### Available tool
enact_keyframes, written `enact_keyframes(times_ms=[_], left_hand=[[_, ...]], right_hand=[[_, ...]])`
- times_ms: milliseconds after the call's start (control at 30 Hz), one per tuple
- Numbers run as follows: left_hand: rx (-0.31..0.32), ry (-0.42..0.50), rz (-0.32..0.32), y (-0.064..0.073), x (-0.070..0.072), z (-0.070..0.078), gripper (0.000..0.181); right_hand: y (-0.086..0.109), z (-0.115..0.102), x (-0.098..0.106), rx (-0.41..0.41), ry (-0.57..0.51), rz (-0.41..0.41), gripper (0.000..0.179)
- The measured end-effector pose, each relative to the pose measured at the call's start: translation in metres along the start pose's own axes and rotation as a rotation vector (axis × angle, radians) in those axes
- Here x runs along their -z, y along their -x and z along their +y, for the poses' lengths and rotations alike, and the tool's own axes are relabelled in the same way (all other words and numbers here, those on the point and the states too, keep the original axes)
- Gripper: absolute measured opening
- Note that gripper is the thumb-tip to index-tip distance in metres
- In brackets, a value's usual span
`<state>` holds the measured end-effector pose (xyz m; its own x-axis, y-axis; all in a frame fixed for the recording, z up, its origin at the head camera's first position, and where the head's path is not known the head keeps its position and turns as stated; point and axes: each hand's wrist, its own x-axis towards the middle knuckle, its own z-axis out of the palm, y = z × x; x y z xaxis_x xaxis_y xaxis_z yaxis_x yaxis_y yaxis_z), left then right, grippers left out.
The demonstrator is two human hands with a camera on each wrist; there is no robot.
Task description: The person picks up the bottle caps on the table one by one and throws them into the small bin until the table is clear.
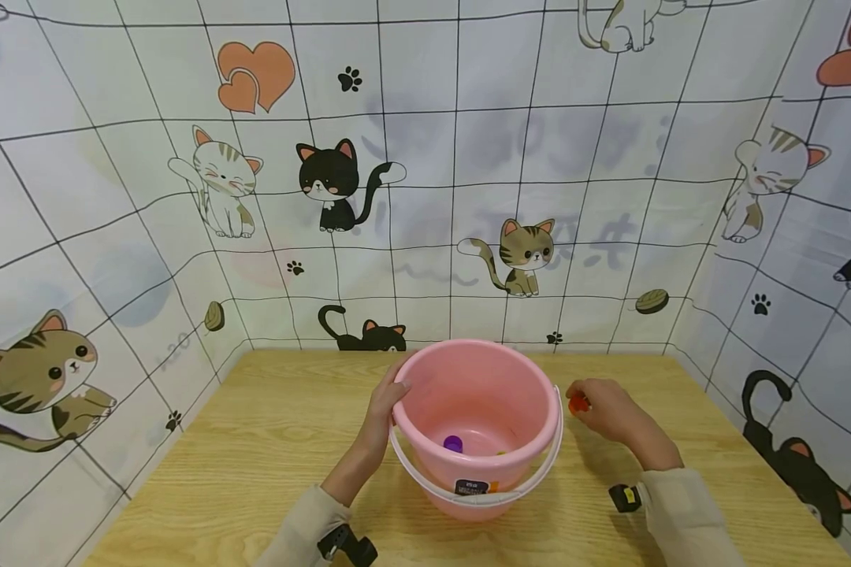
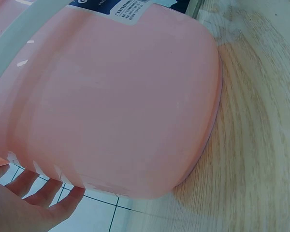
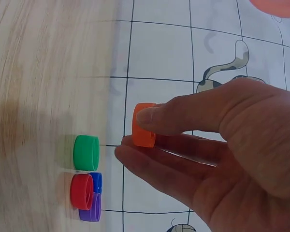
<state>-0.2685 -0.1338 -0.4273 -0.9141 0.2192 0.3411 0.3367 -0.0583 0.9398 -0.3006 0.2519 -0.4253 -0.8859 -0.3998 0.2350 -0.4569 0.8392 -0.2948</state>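
A pink bucket (image 1: 477,394) stands upright on the table, its white handle (image 1: 468,498) hanging down at the front. My left hand (image 1: 383,405) holds the left side of the rim, thumb over the edge and fingers along the outer wall. To the right of the bucket, my right hand (image 1: 610,409) pinches an orange bottle cap (image 3: 144,124) between thumb and fingers, raised off the table. Inside the bucket lies a purple cap (image 1: 453,444), with a bit of something yellow-green (image 1: 501,453) mostly hidden by the near rim.
Beyond the right hand, the right wrist view has a green cap (image 3: 86,152), a red cap (image 3: 81,191), a blue cap (image 3: 97,182) and a purple cap (image 3: 90,208) on the wooden table (image 1: 291,449). A cat-patterned cloth (image 1: 425,157) walls in the back and sides.
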Motion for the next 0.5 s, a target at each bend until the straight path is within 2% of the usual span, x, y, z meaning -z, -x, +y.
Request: enact_keyframes(times_ms=[200,500], left_hand=[[0.005,-0.006,0.0,0.0002,-0.0003,0.0001,0.061],[0.008,0.01,0.008,0.0004,-0.0005,-0.0002,0.055]], right_hand=[[0.0007,-0.0027,0.0036,0.002,0.004,0.002,0.02],[-0.0005,-0.0064,0.008,0.019,0.014,0.023,0.022]])
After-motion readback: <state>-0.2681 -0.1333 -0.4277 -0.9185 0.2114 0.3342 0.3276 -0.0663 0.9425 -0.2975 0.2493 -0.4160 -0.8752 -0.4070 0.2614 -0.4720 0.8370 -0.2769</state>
